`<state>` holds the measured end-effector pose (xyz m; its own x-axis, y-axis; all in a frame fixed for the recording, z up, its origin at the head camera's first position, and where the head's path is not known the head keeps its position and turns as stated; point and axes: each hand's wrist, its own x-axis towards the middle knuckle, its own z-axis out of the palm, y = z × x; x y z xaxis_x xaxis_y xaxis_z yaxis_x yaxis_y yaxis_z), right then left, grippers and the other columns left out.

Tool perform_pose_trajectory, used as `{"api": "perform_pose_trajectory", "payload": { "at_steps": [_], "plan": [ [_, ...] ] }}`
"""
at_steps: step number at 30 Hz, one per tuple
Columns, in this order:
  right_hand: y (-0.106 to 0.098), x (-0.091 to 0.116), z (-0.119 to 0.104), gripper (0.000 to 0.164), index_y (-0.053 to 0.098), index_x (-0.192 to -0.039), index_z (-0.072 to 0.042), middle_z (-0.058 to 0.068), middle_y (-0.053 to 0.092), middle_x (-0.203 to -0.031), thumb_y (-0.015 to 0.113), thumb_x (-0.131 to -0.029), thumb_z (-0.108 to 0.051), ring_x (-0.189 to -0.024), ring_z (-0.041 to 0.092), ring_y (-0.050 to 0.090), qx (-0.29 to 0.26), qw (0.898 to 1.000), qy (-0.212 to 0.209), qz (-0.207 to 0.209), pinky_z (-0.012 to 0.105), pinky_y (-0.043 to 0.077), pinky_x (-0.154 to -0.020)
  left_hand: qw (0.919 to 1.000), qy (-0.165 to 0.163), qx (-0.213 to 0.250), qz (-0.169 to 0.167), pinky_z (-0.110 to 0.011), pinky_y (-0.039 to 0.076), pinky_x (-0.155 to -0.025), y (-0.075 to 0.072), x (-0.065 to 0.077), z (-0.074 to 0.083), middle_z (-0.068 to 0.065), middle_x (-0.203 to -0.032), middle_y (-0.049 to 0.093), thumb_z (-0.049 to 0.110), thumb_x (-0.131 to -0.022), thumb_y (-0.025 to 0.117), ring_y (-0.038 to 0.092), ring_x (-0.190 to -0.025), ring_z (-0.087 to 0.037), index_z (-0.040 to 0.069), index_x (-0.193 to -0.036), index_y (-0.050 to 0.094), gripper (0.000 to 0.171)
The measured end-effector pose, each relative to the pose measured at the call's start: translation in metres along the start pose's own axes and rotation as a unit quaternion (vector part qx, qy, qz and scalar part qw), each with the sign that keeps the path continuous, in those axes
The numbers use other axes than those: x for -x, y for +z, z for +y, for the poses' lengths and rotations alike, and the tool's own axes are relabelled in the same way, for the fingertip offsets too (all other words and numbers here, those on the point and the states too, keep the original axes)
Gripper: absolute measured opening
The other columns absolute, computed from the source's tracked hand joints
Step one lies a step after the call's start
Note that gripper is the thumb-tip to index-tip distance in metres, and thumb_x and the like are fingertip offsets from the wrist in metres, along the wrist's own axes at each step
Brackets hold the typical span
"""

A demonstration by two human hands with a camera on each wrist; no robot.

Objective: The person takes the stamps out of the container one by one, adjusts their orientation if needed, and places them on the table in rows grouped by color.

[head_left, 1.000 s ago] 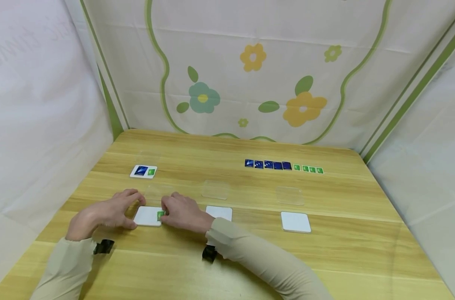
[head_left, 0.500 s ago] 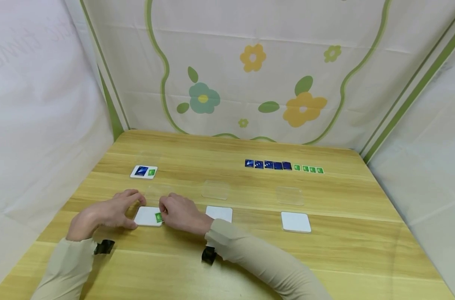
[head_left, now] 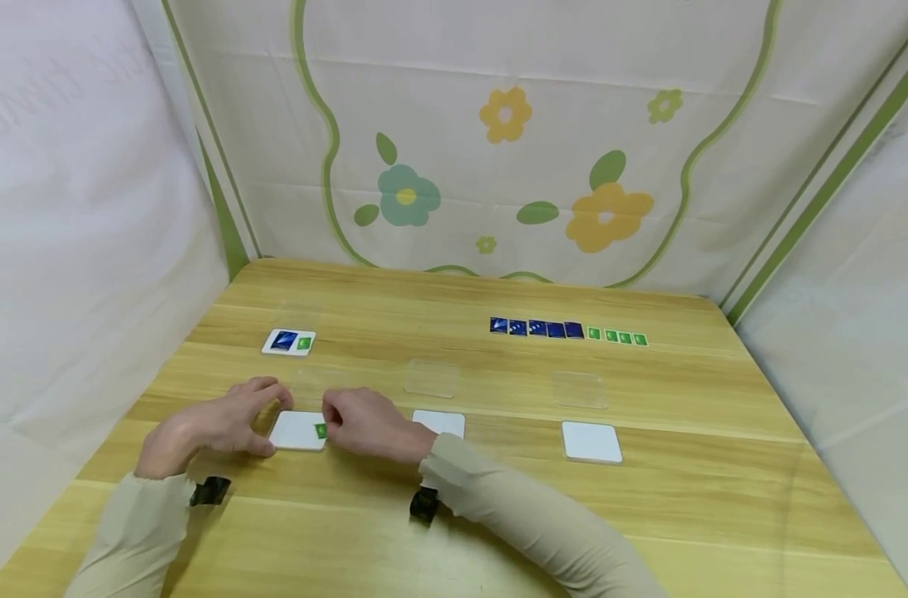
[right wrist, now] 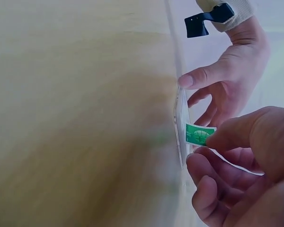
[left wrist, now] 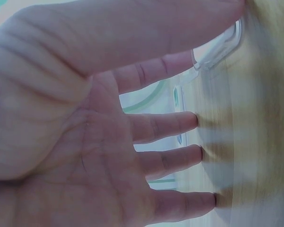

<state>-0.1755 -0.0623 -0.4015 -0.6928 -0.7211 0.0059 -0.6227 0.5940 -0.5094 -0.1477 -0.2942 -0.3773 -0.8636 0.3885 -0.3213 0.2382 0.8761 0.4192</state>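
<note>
My right hand (head_left: 371, 425) pinches a small green stamp (right wrist: 199, 134) between thumb and fingers. The stamp has a pale border and a globe-like print, and its edge meets the right end of a white rounded plate (head_left: 295, 431). On the plate's left side, my left hand (head_left: 218, 423) holds it by the corners with thumb and index finger. In the left wrist view, the other fingers (left wrist: 168, 161) spread out straight, tips at the tabletop. The right wrist view shows the plate's clear edge, with the left thumb against it.
Farther back lies a white plate (head_left: 270, 349) bearing a blue and a green stamp. Two plain white plates (head_left: 591, 442) (head_left: 442, 422) sit to the right, transparent covers (head_left: 579, 390) behind. Blue stamps (head_left: 537, 329) and several green stamps (head_left: 625, 338) form a row.
The right hand has shifted the green stamp slightly over the plate's right end, left and then a little back right, tilting it. The left hand keeps its place at the plate.
</note>
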Motion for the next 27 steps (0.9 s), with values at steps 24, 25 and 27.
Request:
{"api": "perform_pose_trajectory", "payload": {
  "at_steps": [24, 25, 27],
  "plan": [
    [-0.027, 0.018, 0.021, 0.007, 0.061, -0.086, -0.016, -0.009, 0.059, -0.077, 0.063, -0.089, -0.01, -0.063, 0.004, 0.047, -0.046, 0.998, 0.012, 0.029, 0.014, 0.038, -0.056, 1.0, -0.002, 0.001, -0.003, -0.065, 0.041, -0.091, 0.0, 0.0, 0.001, -0.026, -0.144, 0.036, 0.026, -0.079, 0.081, 0.038, -0.125, -0.048, 0.019, -0.116, 0.053, 0.048],
    [-0.028, 0.019, 0.023, 0.007, 0.061, -0.087, -0.016, -0.009, 0.06, -0.078, 0.063, -0.089, -0.011, -0.063, 0.004, 0.048, -0.046, 0.998, 0.011, 0.032, 0.014, 0.039, -0.057, 1.0, -0.002, 0.001, -0.003, -0.065, 0.041, -0.091, 0.0, 0.0, 0.001, -0.026, -0.144, 0.036, 0.026, -0.079, 0.081, 0.037, -0.125, -0.048, 0.019, -0.116, 0.053, 0.048],
    [-0.03, 0.021, 0.025, 0.006, 0.062, -0.088, -0.017, -0.009, 0.062, -0.08, 0.063, -0.09, -0.012, -0.063, 0.003, 0.048, -0.047, 0.998, 0.01, 0.036, 0.013, 0.04, -0.058, 1.0, -0.001, 0.001, -0.003, -0.065, 0.041, -0.091, 0.0, 0.0, 0.001, -0.026, -0.144, 0.036, 0.026, -0.079, 0.082, 0.037, -0.125, -0.048, 0.019, -0.116, 0.053, 0.048]
  ]
}}
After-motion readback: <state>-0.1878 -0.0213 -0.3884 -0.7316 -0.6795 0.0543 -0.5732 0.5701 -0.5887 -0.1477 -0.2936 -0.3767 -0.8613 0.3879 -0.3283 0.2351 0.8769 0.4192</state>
